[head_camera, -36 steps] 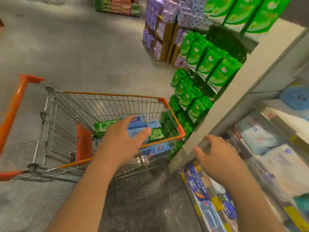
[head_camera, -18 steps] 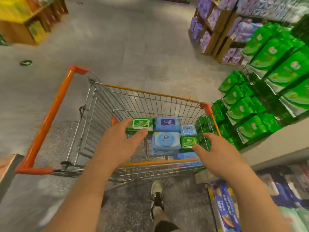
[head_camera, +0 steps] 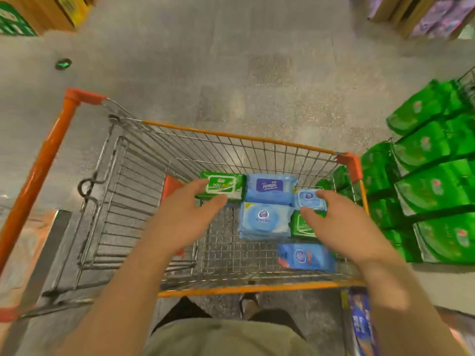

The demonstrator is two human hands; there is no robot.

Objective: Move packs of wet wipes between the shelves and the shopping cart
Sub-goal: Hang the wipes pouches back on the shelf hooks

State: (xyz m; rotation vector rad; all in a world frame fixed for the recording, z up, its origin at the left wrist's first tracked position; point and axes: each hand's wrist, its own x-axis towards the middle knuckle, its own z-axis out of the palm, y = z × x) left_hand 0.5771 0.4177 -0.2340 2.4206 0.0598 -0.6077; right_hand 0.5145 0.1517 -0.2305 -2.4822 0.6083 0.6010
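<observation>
An orange-rimmed wire shopping cart (head_camera: 232, 136) stands in front of me with several wet wipe packs on its floor. My left hand (head_camera: 185, 214) reaches in with spread fingers, its fingertips at a green pack (head_camera: 226, 185). My right hand (head_camera: 334, 217) hovers open over a small blue pack (head_camera: 307, 199) and a green pack (head_camera: 300, 224). Between my hands lie a blue Tempo pack (head_camera: 270, 187) and a round-lidded blue pack (head_camera: 264, 219). Another blue pack (head_camera: 303, 256) sits near the cart's near edge. Neither hand grips anything.
Green product packs (head_camera: 434, 181) fill the shelving on the right, close to the cart's corner. Blue packs (head_camera: 358, 322) lie on a low shelf at lower right. Purple goods (head_camera: 442, 14) stand far right, a wooden display (head_camera: 38, 14) far left. Grey floor lies beyond.
My view swung left from the shelf to over the cart. My right hand left the shelf edge and came into the cart; my left hand reached further toward the green pack.
</observation>
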